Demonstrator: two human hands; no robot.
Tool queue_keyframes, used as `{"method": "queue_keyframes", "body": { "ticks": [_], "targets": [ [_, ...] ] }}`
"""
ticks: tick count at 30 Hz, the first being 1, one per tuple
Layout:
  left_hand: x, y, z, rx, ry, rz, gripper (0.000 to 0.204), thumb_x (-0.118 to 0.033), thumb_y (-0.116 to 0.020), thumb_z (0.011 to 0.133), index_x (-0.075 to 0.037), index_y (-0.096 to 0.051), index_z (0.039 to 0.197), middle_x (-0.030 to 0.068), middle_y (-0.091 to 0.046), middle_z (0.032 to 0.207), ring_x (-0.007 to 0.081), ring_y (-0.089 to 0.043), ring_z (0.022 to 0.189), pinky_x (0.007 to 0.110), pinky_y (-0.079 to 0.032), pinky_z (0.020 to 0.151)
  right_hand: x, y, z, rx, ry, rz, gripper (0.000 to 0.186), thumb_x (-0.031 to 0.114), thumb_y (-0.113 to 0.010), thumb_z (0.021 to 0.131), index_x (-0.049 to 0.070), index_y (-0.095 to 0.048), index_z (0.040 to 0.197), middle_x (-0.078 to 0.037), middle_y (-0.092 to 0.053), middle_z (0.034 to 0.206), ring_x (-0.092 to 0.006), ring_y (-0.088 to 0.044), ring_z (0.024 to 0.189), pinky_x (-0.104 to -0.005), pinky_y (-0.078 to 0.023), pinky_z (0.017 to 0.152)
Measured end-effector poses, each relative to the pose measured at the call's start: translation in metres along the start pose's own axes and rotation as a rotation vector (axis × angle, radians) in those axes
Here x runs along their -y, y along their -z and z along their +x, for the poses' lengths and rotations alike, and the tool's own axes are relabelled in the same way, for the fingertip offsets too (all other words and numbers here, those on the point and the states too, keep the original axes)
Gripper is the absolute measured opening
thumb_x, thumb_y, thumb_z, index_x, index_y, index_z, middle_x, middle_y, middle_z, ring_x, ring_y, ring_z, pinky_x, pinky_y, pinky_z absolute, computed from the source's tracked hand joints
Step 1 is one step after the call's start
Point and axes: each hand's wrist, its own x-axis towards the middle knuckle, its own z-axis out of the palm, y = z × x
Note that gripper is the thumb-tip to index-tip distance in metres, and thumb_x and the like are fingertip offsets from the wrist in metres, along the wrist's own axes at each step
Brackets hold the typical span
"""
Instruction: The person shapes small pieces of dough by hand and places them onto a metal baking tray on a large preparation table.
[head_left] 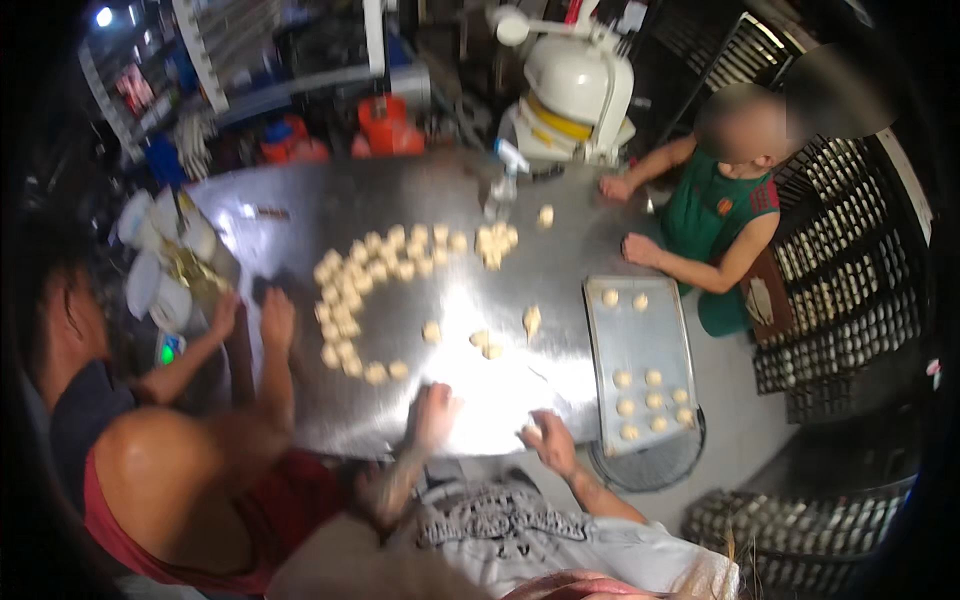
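Observation:
My left hand (437,416) rests at the near edge of the steel table (270,210), fingers curled down. Whatever lies under it, if anything, is hidden. To its right, my right hand (552,443) closes over a pale dough ball (531,431) near the table edge. Ahead of my hands lie a few loose dough pieces: a single one (431,331), a small group (487,344) and a longer, uneven lump (531,322). Beyond, many pieces form a curved band (345,320), with a tight cluster (496,243) at its far right end.
A metal tray (640,335) with several dough balls overhangs the table's right side. A person in green (715,215) leans on the far right; others work at left beside white tubs (170,240). A spray bottle (502,190) and a white mixer (575,85) stand at the back.

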Motion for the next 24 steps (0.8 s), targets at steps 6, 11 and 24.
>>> {"method": "queue_keyframes", "body": {
  "ticks": [6, 11, 24],
  "targets": [
    [-0.001, 0.001, -0.005, -0.285, -0.505, 0.52, 0.031, -0.029, -0.074, 0.094, -0.011, -0.072, 0.119, 0.0084, -0.071, 0.122, 0.0307, -0.063, 0.113, 0.054, -0.049, 0.086, 0.049, -0.029, 0.075, -0.206, 0.409, -0.293, 0.036, 0.016, -0.072, 0.092, 0.012, -0.072, 0.127, -0.016, -0.068, 0.105, -0.0361, -0.066, 0.101, -0.0508, -0.053, 0.083],
    [0.017, -0.023, -0.046, 0.044, -0.417, 0.531, 0.021, -0.019, -0.062, 0.103, -0.007, -0.072, 0.117, 0.0158, -0.07, 0.107, 0.0371, -0.067, 0.108, 0.052, -0.049, 0.093, 0.043, -0.058, 0.059, -0.219, 0.512, 0.059, 0.034, 0.008, -0.069, 0.093, 0.015, -0.074, 0.125, -0.013, -0.066, 0.103, -0.0344, -0.064, 0.098, -0.0487, -0.051, 0.085],
    [0.04, -0.001, -0.056, -0.037, -0.589, 0.517, 0.02, -0.016, -0.064, 0.103, -0.004, -0.068, 0.119, 0.0159, -0.068, 0.112, 0.0366, -0.065, 0.107, 0.049, -0.046, 0.092, 0.011, -0.037, 0.027, 0.025, 0.63, -0.067, 0.032, 0.008, -0.065, 0.094, 0.013, -0.074, 0.124, -0.011, -0.066, 0.109, -0.0335, -0.064, 0.103, -0.047, -0.051, 0.088]
  ]
}}
